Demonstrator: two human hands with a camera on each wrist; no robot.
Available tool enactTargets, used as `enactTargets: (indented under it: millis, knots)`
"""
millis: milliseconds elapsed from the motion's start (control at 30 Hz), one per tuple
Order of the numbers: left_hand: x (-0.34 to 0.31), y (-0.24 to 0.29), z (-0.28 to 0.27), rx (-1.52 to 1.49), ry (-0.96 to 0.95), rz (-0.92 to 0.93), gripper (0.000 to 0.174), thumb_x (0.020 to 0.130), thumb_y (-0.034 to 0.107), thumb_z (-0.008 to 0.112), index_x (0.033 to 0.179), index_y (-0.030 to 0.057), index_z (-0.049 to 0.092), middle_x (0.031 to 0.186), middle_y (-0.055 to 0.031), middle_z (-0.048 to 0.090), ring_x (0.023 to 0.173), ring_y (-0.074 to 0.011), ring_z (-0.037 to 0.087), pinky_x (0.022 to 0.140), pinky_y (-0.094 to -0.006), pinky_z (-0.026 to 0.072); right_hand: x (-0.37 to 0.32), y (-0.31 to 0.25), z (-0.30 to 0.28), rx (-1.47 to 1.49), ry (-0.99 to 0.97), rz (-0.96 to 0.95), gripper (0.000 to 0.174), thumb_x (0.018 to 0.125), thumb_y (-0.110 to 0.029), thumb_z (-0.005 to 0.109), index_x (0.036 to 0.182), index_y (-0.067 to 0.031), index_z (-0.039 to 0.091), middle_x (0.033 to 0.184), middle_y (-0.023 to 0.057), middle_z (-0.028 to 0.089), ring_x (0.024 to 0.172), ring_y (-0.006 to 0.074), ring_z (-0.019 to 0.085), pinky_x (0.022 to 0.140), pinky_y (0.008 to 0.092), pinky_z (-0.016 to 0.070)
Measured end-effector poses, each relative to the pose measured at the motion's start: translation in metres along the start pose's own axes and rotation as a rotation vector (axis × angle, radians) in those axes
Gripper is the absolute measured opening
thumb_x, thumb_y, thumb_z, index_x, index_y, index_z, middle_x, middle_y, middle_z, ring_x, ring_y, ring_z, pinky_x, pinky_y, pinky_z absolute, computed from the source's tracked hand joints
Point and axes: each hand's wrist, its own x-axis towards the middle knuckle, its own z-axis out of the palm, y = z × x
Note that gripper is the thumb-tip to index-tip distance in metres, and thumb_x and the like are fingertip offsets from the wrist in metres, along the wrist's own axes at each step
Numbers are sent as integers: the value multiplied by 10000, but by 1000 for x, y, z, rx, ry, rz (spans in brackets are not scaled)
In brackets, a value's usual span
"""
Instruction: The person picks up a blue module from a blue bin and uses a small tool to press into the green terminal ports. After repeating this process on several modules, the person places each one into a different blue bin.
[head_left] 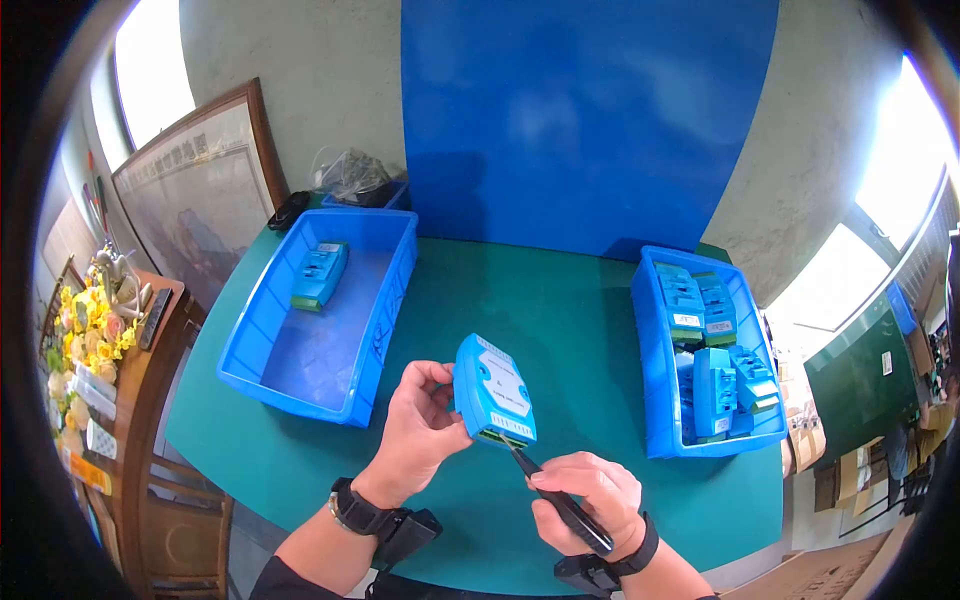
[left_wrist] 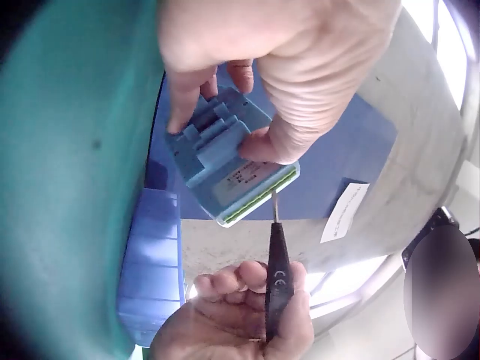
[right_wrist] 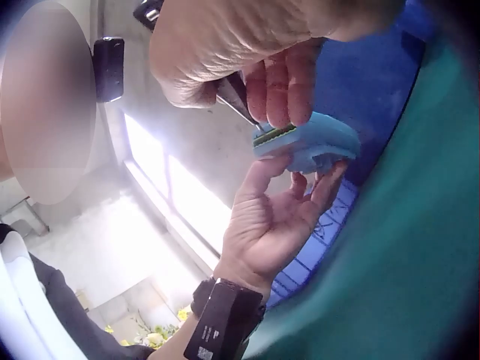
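Observation:
My left hand (head_left: 412,430) grips a light-blue electronic module (head_left: 494,388) by its side, thumb near the lower edge. The module has a white label on its front, and a green terminal strip (left_wrist: 259,199) runs along the edge facing me. In my right hand (head_left: 600,497) is a black-handled screwdriver (head_left: 565,503), pointing up and left. Its thin metal tip (left_wrist: 275,201) meets the terminal strip. From the left wrist view, the back of the module shows a moulded channel and a small printed label, with my left fingers around it.
On the left of the green table (head_left: 520,290), a blue bin (head_left: 345,345) holds one similar module (head_left: 321,276). Another blue bin (head_left: 655,400) on the right holds several more. A blue panel (head_left: 590,120) rises behind the table, and a small bin with a plastic bag (head_left: 355,175) sits at the back left.

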Motion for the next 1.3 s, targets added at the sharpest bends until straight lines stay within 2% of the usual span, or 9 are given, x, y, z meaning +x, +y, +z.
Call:
enactTargets:
  millis: [233, 333, 433, 800, 1033, 1133, 1167, 1267, 1300]
  knots:
    - [0, 2, 5, 38, 20, 0, 629, 690, -44, 744, 1177, 60, 361, 1175, -85, 444, 1095, -172, 469, 934, -341, 454, 0, -3, 2, -17, -9, -7, 240, 661, -59, 686, 896, -53, 639, 771, 89, 667, 617, 201, 653, 534, 268, 523]
    - [0, 3, 9, 37, 84, 30, 719, 648, -7, 797, 1222, 39, 368, 1155, -79, 484, 1071, -171, 515, 952, -325, 455, -1, -5, 0, 4, -11, -5, 233, 655, -62, 685, 884, -59, 644, 769, 97, 660, 602, 204, 647, 522, 269, 516]
    - [1, 2, 3, 25, 44, 27, 681, 684, -37, 748, 1225, 47, 345, 1192, -94, 444, 1111, -180, 472, 956, -353, 446, -2, -1, -1, 12, 3, -7, 239, 642, -58, 682, 879, -62, 647, 773, 103, 657, 594, 203, 644, 517, 270, 513]
    - [0, 6, 7, 33, 57, 40, 659, 686, -53, 727, 1220, 36, 351, 1184, -93, 455, 1115, -174, 487, 960, -328, 448, 0, -4, 1, 4, 14, -4, 278, 604, -47, 682, 880, -69, 654, 767, 96, 653, 594, 202, 639, 519, 268, 511]
    - [-1, 9, 5, -60, 89, 18, 625, 711, -68, 715, 1228, 24, 376, 1188, -87, 471, 1118, -176, 513, 945, -327, 475, 0, 3, -3, -41, 85, -9, 159, 634, -46, 621, 793, -44, 617, 680, 103, 631, 497, 191, 582, 467, 268, 466]
    - [-1, 7, 1, -130, 68, 3, 639, 717, -64, 720, 1248, 26, 376, 1197, -85, 475, 1117, -180, 515, 947, -330, 480, -7, 1, -9, -40, 117, 41, 192, 600, -29, 660, 790, -45, 635, 677, 80, 628, 539, 225, 620, 501, 293, 504]
    - [-1, 8, 1, -150, 70, -16, 625, 737, -55, 705, 1261, 27, 375, 1201, -89, 484, 1121, -185, 521, 955, -336, 478, -11, 2, -12, -17, 129, 26, 228, 629, 1, 650, 852, -39, 618, 722, 94, 640, 570, 228, 633, 508, 290, 501]
    - [0, 11, 0, -232, 43, -89, 548, 821, 7, 642, 1300, 29, 378, 1225, -106, 512, 1140, -209, 538, 972, -360, 474, -16, 5, 0, -80, 393, 111, 273, 676, 34, 644, 938, -32, 601, 778, 113, 646, 634, 227, 648, 540, 289, 508]
    - [0, 13, -1, -273, 12, -125, 503, 865, 50, 610, 1313, 29, 383, 1241, -115, 521, 1151, -220, 543, 975, -371, 476, -13, 6, 0, -81, 367, 124, 321, 730, 52, 672, 1030, -28, 592, 857, 152, 663, 728, 244, 668, 598, 290, 522]
